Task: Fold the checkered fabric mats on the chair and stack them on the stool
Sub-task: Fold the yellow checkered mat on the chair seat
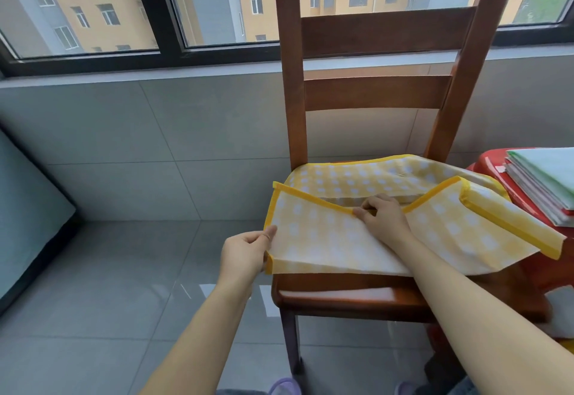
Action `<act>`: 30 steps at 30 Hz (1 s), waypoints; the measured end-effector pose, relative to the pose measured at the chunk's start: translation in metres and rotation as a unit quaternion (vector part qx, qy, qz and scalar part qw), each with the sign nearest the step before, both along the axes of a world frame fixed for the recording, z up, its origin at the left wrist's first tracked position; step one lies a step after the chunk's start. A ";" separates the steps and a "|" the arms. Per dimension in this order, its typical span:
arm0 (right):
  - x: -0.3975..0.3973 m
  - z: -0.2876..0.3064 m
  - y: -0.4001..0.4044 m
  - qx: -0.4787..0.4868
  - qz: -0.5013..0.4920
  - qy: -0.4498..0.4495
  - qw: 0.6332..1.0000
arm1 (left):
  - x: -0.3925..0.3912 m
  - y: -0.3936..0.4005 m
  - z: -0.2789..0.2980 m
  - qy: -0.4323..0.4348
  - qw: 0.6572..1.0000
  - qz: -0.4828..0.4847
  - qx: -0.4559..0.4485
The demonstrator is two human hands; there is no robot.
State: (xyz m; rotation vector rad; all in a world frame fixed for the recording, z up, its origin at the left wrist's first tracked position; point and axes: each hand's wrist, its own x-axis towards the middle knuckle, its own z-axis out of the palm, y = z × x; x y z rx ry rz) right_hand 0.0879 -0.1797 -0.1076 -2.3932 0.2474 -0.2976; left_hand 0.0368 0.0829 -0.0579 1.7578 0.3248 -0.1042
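Note:
A yellow-and-white checkered mat [323, 236] with a yellow border lies on the seat of a brown wooden chair [341, 297]. Its right end is folded up and hangs past the seat. My left hand [248, 252] pinches the mat's left edge near the front corner. My right hand [383, 217] pinches the far yellow border at its middle, where the edge dips. Beneath and behind it lies another checkered mat [357, 177], spread toward the chair back. The red stool [494, 168] stands to the right of the chair, with green-and-white folded mats [546, 177] stacked on it.
A grey tiled wall and a dark-framed window [174, 50] stand behind the chair. Grey floor tiles [124, 270] spread to the left. A dark slanted panel [28, 217] sits at the far left edge. My slippers [284, 387] show at the bottom.

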 end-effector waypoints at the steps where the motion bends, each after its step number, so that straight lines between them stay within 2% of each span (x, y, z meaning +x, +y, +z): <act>1: 0.000 0.000 0.000 0.000 0.000 0.000 1.000 | 0.003 0.000 -0.001 0.020 1.000 0.005 -0.019; 5: -0.003 0.000 0.001 -0.002 -0.001 -0.010 1.000 | 0.013 0.002 -0.011 0.057 0.998 0.019 -0.035; 10: -0.005 0.001 0.002 -0.004 -0.001 -0.016 1.000 | 0.019 -0.002 -0.026 0.009 0.999 0.034 0.023; 17: -0.006 -0.001 0.002 -0.011 -0.007 -0.034 0.999 | 0.017 -0.021 -0.023 -0.018 0.995 0.103 0.000; 21: -0.006 -0.003 0.000 0.003 -0.010 -0.038 0.999 | 0.024 -0.012 -0.021 -0.035 0.997 0.057 -0.033; 25: -0.005 -0.002 -0.001 0.006 -0.017 -0.040 0.999 | 0.028 0.009 -0.015 -0.087 0.990 -0.065 0.089; 28: -0.003 -0.002 0.000 0.006 -0.028 -0.028 0.999 | 0.025 0.011 -0.020 -0.066 0.990 -0.054 0.111; 30: -0.002 -0.002 0.000 0.004 -0.035 -0.024 0.999 | 0.020 0.009 -0.022 -0.028 0.998 -0.018 0.060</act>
